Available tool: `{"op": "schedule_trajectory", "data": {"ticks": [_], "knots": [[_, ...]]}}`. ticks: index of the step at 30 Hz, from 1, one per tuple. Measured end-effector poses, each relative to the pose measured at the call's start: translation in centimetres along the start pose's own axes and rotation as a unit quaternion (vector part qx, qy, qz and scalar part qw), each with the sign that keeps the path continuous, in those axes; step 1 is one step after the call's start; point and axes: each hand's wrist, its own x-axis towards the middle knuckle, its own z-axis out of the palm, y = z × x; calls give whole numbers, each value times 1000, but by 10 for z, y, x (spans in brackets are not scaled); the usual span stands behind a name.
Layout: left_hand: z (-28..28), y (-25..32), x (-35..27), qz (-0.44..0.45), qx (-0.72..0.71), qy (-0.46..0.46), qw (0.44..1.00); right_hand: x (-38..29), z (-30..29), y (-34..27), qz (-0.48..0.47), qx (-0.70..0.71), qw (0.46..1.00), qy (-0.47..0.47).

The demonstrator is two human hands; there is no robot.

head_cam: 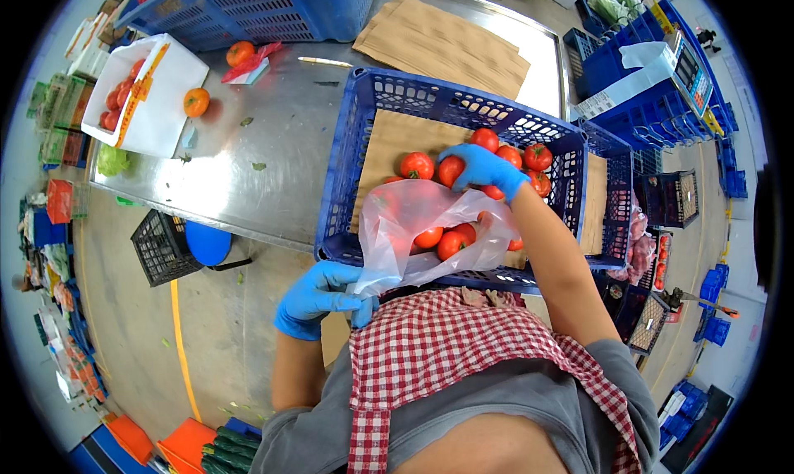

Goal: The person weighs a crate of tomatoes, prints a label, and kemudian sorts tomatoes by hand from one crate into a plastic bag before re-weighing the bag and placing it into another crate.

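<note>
In a blue-gloved grip, my left hand (324,297) pinches the edge of a clear plastic bag (388,226) at the near side of a blue plastic crate (347,139). Several tomatoes (451,244) show within the bag's open mouth. My right hand (484,167), gloved too, reaches over the bag into the crate, its fingers curled around a red tomato (451,171). Loose tomatoes (538,157) lie around that hand, and another tomato (417,165) sits to its left. Brown paper (403,133) lines the crate floor.
The crate rests on a metal table (279,139). A white foam box (164,95) of tomatoes, a large blue crate (267,8), a pen (324,61) and cardboard sheets (446,46) are on it. A digital scale (691,74) stands right; a blue stool (208,243) is below left.
</note>
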Motion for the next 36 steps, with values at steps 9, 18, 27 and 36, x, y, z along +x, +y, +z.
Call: {"op": "schedule_trajectory", "data": {"ticks": [9, 18, 27, 36], "knots": [[-1, 3, 19, 31, -37, 15, 999, -86, 12, -40, -135, 840, 525, 2], [8, 9, 25, 34, -64, 43, 996, -72, 21, -53, -241, 798, 552, -28], [7, -2, 22, 57, -73, 93, 991, -88, 17, -102, -249, 575, 777, 64], [-2, -2, 26, 80, -119, 43, 989, -100, 20, -98, -179, 431, 884, -31]]}}
